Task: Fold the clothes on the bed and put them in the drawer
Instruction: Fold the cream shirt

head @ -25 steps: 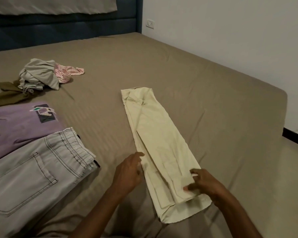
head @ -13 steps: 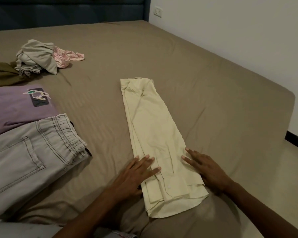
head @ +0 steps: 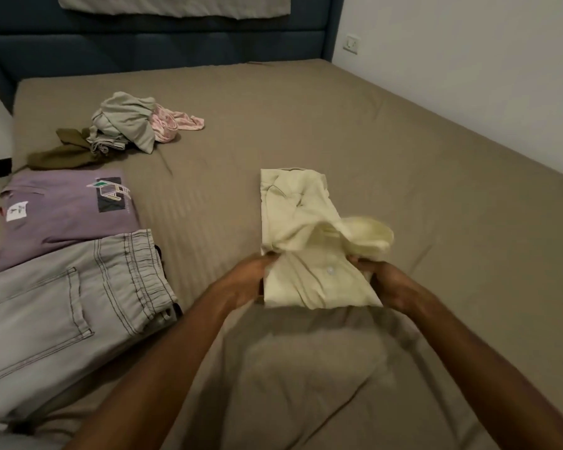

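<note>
1. My left hand and right hand each grip a side of the pale yellow shirt.
2. Its near end is raised over the bed.
3. Folded jeans lie to my left.

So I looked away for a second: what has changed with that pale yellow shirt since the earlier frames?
Both hands went from lying flat on the long folded strip to gripping its near end: the left hand and right hand have lifted the pale yellow shirt and are folding it up toward the collar. The purple shirt, grey jeans and unfolded pile lie as before.
</note>
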The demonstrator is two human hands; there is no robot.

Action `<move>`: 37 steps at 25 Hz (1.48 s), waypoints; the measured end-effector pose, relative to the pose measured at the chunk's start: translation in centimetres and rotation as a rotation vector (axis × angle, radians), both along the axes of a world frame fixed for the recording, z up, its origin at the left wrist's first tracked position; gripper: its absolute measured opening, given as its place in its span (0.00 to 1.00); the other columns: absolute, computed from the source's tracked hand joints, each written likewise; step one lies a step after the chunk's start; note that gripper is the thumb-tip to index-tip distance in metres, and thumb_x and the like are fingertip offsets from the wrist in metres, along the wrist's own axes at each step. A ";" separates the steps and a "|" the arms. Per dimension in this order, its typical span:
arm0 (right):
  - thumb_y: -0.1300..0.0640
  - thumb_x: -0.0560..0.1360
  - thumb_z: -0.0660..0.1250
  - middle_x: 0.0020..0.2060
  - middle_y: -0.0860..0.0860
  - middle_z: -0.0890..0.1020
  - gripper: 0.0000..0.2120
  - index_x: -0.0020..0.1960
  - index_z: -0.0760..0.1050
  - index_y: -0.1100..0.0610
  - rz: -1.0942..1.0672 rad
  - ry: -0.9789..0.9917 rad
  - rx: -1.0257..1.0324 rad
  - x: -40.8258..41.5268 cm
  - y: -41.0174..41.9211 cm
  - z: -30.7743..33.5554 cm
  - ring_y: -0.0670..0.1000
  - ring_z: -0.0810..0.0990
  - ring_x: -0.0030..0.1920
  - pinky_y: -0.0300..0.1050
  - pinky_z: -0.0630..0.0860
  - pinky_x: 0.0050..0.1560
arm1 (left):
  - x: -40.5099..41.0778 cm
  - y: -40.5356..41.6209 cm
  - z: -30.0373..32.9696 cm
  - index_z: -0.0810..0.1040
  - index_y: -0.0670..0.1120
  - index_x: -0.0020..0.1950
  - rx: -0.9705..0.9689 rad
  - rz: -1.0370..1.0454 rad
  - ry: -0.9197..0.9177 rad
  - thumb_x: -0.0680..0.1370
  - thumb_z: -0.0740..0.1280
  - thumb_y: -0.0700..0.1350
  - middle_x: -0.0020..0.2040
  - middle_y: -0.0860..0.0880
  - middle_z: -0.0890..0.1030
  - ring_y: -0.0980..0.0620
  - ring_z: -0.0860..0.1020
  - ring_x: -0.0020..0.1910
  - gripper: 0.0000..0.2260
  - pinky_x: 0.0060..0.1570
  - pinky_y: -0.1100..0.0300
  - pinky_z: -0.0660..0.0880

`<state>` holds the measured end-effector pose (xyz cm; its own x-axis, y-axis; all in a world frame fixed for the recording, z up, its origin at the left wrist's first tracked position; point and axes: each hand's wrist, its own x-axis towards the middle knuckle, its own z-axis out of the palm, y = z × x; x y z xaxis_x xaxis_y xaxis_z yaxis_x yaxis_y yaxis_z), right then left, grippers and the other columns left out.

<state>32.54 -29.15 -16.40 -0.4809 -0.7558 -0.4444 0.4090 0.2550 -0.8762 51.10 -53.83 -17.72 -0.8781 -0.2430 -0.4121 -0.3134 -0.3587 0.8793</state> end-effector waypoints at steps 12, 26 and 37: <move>0.55 0.71 0.77 0.59 0.61 0.85 0.28 0.67 0.77 0.67 -0.145 -0.038 0.229 2.0 0.9 -4.3 0.60 0.84 0.60 0.56 0.80 0.62 | 4.0 1.5 -5.1 0.82 0.36 0.49 0.034 -0.040 -0.079 0.81 0.67 0.40 0.39 0.46 0.86 0.54 0.84 0.35 0.08 0.38 0.63 0.80; 0.61 0.77 0.73 0.53 0.60 0.87 0.13 0.60 0.82 0.65 -0.261 0.100 0.212 21.2 10.3 -3.6 0.58 0.87 0.53 0.45 0.83 0.46 | 19.1 5.0 -7.2 0.84 0.33 0.51 -0.179 -0.444 0.014 0.78 0.74 0.53 0.46 0.41 0.83 0.48 0.78 0.44 0.21 0.46 0.55 0.72; 0.51 0.80 0.63 0.79 0.45 0.66 0.28 0.80 0.65 0.45 0.013 1.373 0.357 19.3 17.1 -6.6 0.47 0.64 0.79 0.50 0.68 0.71 | 19.7 2.8 -8.2 0.57 0.63 0.81 -1.552 -0.294 0.274 0.74 0.69 0.51 0.80 0.51 0.63 0.49 0.60 0.79 0.37 0.71 0.55 0.70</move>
